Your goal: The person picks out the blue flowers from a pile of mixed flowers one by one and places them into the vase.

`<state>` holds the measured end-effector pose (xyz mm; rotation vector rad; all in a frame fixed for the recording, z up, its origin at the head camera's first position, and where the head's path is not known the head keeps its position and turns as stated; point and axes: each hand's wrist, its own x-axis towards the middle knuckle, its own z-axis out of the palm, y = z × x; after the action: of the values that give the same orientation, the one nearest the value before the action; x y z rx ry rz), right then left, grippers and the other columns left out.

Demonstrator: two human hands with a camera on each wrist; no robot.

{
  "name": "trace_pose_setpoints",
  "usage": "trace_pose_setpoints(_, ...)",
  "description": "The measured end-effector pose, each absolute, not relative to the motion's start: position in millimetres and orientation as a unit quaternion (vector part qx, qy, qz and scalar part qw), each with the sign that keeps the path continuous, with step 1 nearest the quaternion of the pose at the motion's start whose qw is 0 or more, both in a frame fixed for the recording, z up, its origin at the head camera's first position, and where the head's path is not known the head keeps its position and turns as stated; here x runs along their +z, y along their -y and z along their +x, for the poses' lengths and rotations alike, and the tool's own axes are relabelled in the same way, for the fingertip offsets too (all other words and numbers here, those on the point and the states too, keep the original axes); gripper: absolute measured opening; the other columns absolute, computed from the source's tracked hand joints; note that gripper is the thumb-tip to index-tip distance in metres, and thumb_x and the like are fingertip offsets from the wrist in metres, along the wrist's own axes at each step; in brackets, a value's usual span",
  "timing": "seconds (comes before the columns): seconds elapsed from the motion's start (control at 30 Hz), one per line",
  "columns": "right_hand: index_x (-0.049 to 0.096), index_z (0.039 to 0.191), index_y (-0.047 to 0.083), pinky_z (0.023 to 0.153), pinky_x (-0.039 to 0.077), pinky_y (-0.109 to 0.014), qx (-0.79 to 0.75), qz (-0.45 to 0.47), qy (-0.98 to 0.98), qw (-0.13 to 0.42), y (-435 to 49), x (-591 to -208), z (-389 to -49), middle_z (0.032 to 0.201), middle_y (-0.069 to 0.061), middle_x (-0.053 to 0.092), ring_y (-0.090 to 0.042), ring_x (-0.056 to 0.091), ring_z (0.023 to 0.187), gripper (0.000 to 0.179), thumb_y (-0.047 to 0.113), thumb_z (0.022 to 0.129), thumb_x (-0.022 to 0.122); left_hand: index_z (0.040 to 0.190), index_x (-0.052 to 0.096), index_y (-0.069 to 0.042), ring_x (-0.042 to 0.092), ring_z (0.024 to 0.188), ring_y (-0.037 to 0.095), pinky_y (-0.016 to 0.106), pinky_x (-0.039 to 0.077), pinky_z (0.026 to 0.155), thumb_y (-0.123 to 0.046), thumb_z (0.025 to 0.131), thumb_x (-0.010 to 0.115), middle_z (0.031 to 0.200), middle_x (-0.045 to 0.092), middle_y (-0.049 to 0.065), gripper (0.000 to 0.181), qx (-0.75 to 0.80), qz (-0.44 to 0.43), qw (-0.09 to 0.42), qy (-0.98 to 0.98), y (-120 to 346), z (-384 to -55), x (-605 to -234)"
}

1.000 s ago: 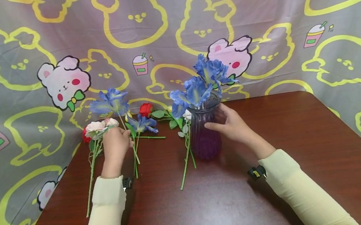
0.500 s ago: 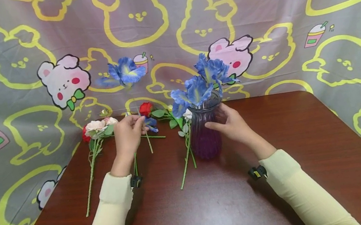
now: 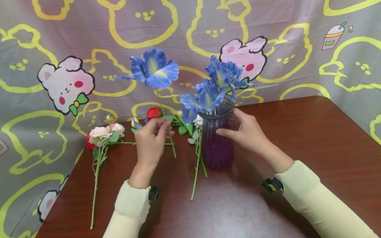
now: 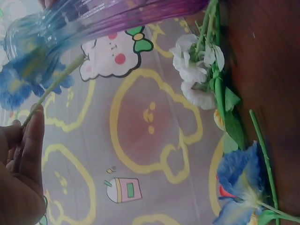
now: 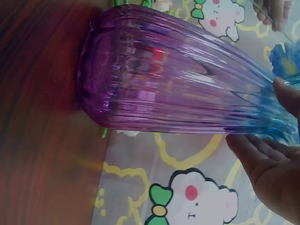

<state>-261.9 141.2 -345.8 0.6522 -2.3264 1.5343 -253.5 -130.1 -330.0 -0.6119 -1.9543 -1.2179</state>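
Note:
My left hand (image 3: 152,144) pinches the green stem of a blue iris (image 3: 155,70), its bloom raised above the table and the stem's cut end pointing down. In the left wrist view that stem (image 4: 54,86) slants from my fingertips toward the vase mouth, overlapping it there. A ribbed glass vase (image 3: 217,143), purple at the base and bluish at the neck, stands upright with blue irises (image 3: 205,96) in it. My right hand (image 3: 249,133) holds the vase near its neck, thumb on the near side; the right wrist view shows its fingers (image 5: 248,150) against the glass.
Pale pink roses (image 3: 101,135) on a long stem lie at the table's left. A red rose (image 3: 153,112) lies behind my left hand. White flowers (image 4: 192,70) lie beside the vase, and another blue iris (image 4: 241,183) rests on the table. A patterned cloth (image 3: 281,8) hangs behind.
My left hand has lifted the blue iris off the left side and carried it up and right, closer to the vase. The right hand and vase have stayed in place.

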Motion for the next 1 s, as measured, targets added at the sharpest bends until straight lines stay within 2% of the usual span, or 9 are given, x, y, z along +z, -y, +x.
trace_pose_setpoints(0.37,0.062,0.123,0.002,0.081,0.055,-0.043,0.447,0.174,0.851,0.212,-143.3,-325.6,-240.2,0.104,-0.013,0.071,-0.025,0.068,0.094,0.047,0.017,0.082,0.080,0.084,0.069,0.002,0.065,0.054,0.014,0.023,0.051,0.050,-0.001,0.089,0.069,0.066,0.068,0.007,0.007,-0.446,-0.308,0.384,0.748,107.7,-247.1,-325.6)
trace_pose_setpoints(0.6,0.073,0.101,0.003,0.072,0.056,-0.038,0.426,0.153,0.853,0.259,-145.9,-304.9,-220.2,0.089,-0.007,0.073,-0.019,0.070,0.080,0.024,0.018,0.084,0.078,0.084,0.069,0.001,0.066,0.057,0.014,0.022,0.052,0.052,0.004,0.086,0.070,0.068,0.069,0.008,0.003,-0.436,-0.363,0.380,0.730,89.3,-240.6,-325.0)
trace_pose_setpoints(0.7,0.075,0.095,0.005,0.067,0.054,-0.032,0.432,0.154,0.847,0.269,-145.3,-297.8,-212.4,0.085,-0.005,0.073,-0.015,0.069,0.076,0.019,0.020,0.084,0.079,0.086,0.070,0.000,0.067,0.058,0.015,0.022,0.053,0.053,0.005,0.084,0.072,0.070,0.069,0.008,0.006,-0.438,-0.382,0.375,0.722,82.3,-238.5,-325.4)
trace_pose_setpoints(0.87,0.074,0.098,0.004,0.069,0.053,-0.019,0.472,0.204,0.809,0.285,-140.9,-289.4,-203.3,0.089,-0.004,0.073,-0.012,0.070,0.079,0.020,0.014,0.083,0.079,0.085,0.068,-0.001,0.068,0.062,0.014,0.020,0.053,0.058,0.004,0.085,0.072,0.072,0.069,0.008,0.005,-0.442,-0.401,0.360,0.717,71.2,-237.0,-325.1)
trace_pose_setpoints(1.0,0.071,0.102,-0.002,0.076,0.054,-0.022,0.522,0.259,0.759,0.289,-135.0,-286.1,-200.4,0.095,-0.008,0.073,-0.016,0.070,0.087,0.023,0.005,0.082,0.078,0.085,0.068,0.001,0.068,0.063,0.012,0.016,0.052,0.059,0.002,0.087,0.070,0.073,0.069,0.008,0.004,-0.437,-0.417,0.344,0.719,62.8,-236.1,-327.3)
